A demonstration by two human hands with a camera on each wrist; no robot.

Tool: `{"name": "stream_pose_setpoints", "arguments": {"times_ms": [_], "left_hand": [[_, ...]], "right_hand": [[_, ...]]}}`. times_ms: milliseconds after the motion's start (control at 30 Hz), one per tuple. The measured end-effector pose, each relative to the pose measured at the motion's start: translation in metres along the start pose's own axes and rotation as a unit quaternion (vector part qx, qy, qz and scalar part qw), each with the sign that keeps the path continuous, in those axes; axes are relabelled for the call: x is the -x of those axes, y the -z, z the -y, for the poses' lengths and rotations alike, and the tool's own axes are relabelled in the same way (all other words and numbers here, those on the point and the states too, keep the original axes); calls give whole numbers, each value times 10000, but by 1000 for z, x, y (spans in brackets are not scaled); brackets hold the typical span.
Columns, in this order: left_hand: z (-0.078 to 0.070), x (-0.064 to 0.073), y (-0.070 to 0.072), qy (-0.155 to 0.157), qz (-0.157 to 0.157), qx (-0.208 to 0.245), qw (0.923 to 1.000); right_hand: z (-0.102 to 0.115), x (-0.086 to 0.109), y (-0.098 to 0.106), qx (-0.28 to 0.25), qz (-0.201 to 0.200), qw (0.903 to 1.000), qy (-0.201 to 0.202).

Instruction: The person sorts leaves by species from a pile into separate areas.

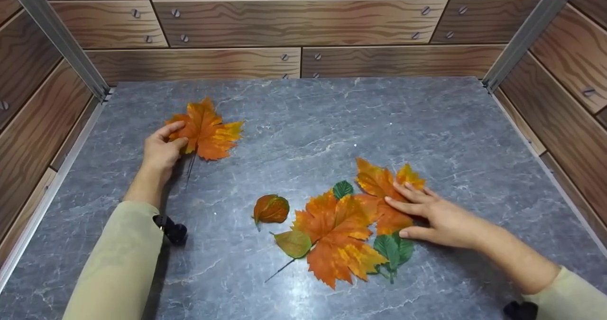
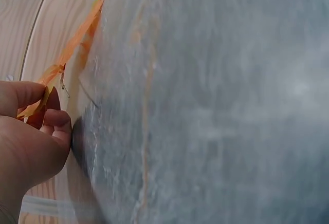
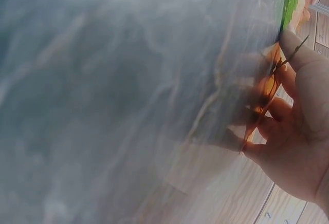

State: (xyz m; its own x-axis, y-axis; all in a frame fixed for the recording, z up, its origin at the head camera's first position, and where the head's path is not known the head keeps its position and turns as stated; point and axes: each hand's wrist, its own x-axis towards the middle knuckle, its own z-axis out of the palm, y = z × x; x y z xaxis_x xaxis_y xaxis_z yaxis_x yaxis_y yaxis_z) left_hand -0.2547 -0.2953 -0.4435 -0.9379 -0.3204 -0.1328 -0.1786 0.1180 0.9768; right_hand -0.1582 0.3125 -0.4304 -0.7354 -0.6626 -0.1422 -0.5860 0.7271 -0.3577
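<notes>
Pinching the left edge of an orange maple leaf (image 1: pixel 206 132), the fingers of my left hand (image 1: pixel 163 149) occupy the far left area of the worktop (image 1: pixel 289 125) in the head view. The leaf blade extends to the right of the fingertips; its thin stem (image 1: pixel 190 170) points back toward me, just beside my wrist.

The fingers of my right hand (image 1: pixel 441 218) are extended and spread. They rest on the right side of a second orange leaf (image 1: pixel 374 180), with the thumb at its lower edge. A third orange leaf (image 1: pixel 332 237) lies left of these fingers, against the second. A green leaf cluster (image 1: pixel 388 250) sits just below the right thumb. A small dark-green leaf (image 1: pixel 343 188) shows at the upper edge of the third leaf, and a yellow-green leaf (image 1: pixel 292 244) touches its left side. A rounded brown leaf (image 1: pixel 271 209) lies apart, further left.

In the left wrist view, the pinched leaf appears nearly edge-on, running up and away from the fingertips. I cannot tell whether it touches the worktop.

In the right wrist view, the second leaf appears edge-on between my straight fingers and the worktop. A dark stem (image 3: pixel 299 52) projects near the thumb; green foliage shows above it.
</notes>
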Motion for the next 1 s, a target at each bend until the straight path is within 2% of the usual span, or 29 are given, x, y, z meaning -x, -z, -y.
{"name": "stream_pose_setpoints", "arguments": {"times_ms": [467, 1000], "left_hand": [[10, -6, 7, -113, 226, -881, 9958], [11, -9, 5, -335, 418, -1284, 9903]], "right_hand": [[0, 0, 0, -52, -58, 9999, 67], [-1, 1, -1, -24, -11, 10000, 10]]}}
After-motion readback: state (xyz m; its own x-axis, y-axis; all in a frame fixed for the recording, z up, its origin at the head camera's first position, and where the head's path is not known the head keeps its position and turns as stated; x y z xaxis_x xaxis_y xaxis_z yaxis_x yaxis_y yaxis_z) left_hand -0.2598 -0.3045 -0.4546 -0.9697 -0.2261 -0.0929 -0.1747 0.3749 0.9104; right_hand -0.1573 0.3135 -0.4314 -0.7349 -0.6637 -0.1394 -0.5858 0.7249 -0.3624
